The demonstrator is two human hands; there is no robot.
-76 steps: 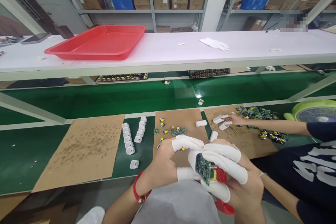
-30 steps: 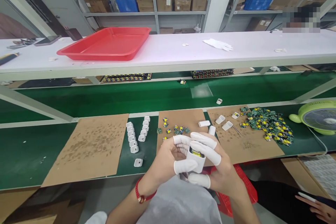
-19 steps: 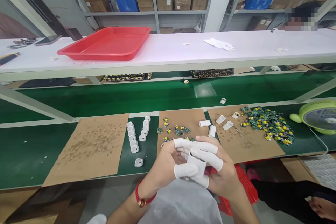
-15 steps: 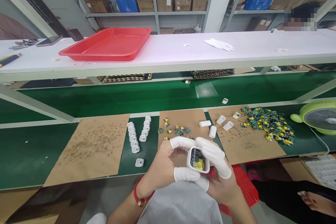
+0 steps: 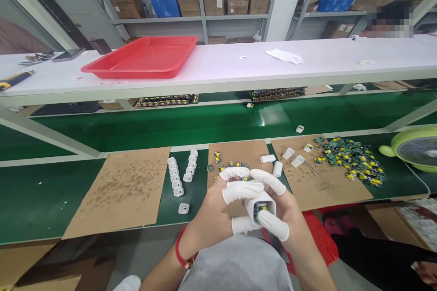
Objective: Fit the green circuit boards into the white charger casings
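Both hands hold a small white plastic housing (image 5: 272, 202) with a circuit board (image 5: 263, 208) inside; its open end faces me. My left hand (image 5: 216, 211), with white finger cots, grips the housing's left side. My right hand (image 5: 288, 209), also in finger cots, wraps round the right side, its thumb at the opening. Behind the hands, small boards (image 5: 217, 159) with yellow parts lie on the middle cardboard (image 5: 242, 149). Two white housings (image 5: 267, 158) lie near its right edge. To the left stand two rows of white caps (image 5: 175, 177) and a single cap (image 5: 183, 208).
A heap of circuit boards (image 5: 358, 161) covers part of the right cardboard, near open housings (image 5: 297, 161) and a thin tool (image 5: 311, 168). A green fan (image 5: 418, 150) stands far right. Above the green belt (image 5: 205, 122), a shelf (image 5: 221, 66) carries a red tray (image 5: 136, 72). Another person's hand (image 5: 425, 270) shows lower right.
The housing has turned in my hands. My right thumb has come to its opening, and my left fingers have shifted across its top. The view has moved slightly.
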